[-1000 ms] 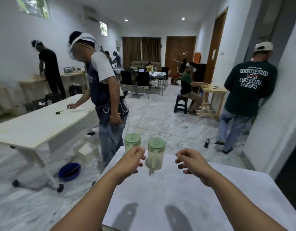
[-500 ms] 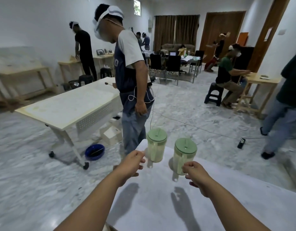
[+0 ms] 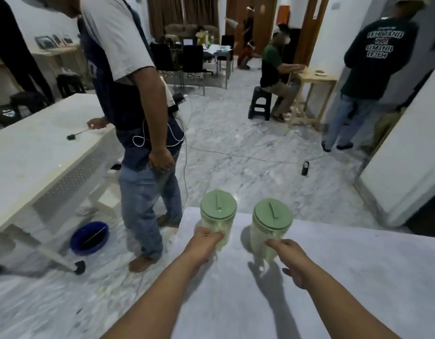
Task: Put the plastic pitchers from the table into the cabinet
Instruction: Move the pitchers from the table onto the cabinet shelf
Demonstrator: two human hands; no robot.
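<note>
Two clear plastic pitchers with green lids stand side by side near the far edge of the white table [image 3: 358, 277]. My left hand [image 3: 204, 244] is closed against the near side of the left pitcher [image 3: 218, 211], covering its handle. My right hand [image 3: 291, 258] touches the near side of the right pitcher [image 3: 272, 217] with its thumb, its fingers curled below. The lower end of that pitcher's handle shows under the hand, and I cannot tell if the grip is closed. No cabinet is recognisable in view.
A person in jeans [image 3: 143, 133] stands just left of the table's far corner, beside a long white table [image 3: 40, 162]. A blue basin [image 3: 89, 238] lies on the floor. Another person [image 3: 373, 69] stands by a white wall panel [image 3: 407, 155] at right.
Both hands have moved forward onto the pitchers. My left hand has closed on the left pitcher, and my right hand now touches the right one. The view has tilted down.
</note>
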